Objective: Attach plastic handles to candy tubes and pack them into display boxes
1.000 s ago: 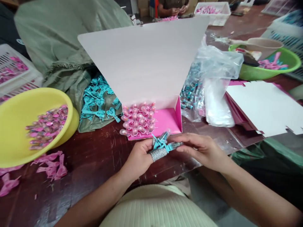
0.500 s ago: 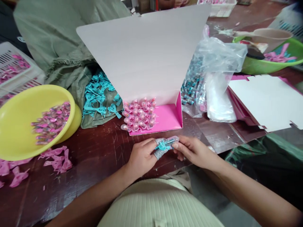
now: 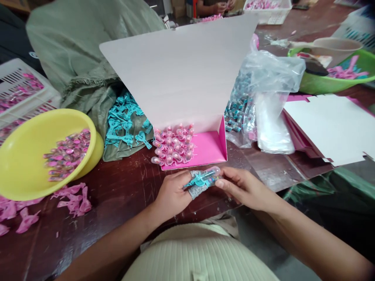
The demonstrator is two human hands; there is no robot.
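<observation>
My left hand (image 3: 175, 191), with grey wraps on its fingertips, is closed on a turquoise plastic piece (image 3: 199, 179). A clear round-ended tube (image 3: 211, 173) sticks out of that piece towards the right. My right hand (image 3: 243, 187) is closed at the tube's far end, thumb and fingers around a small item with coloured bits (image 3: 215, 180); its exact kind is too small to tell. Just beyond my hands stands an open pink box (image 3: 209, 146) with its white lid (image 3: 181, 74) raised. Several pink clear-topped tubes (image 3: 172, 146) stand in rows in its left half.
To the left are a yellow basin (image 3: 17, 156) of small tubes and loose pink plastic pieces (image 3: 76, 201). Turquoise pieces (image 3: 121, 121) lie on green cloth behind. On the right are plastic bags (image 3: 274, 121), flat cartons (image 3: 334, 125) and a green basin (image 3: 319, 84). Another person's hands (image 3: 222, 7) show at the back.
The view has shifted slightly. My right fingers have drawn back a little from the clear tube, and the small item with coloured bits now shows beside it. My left hand keeps its hold.
</observation>
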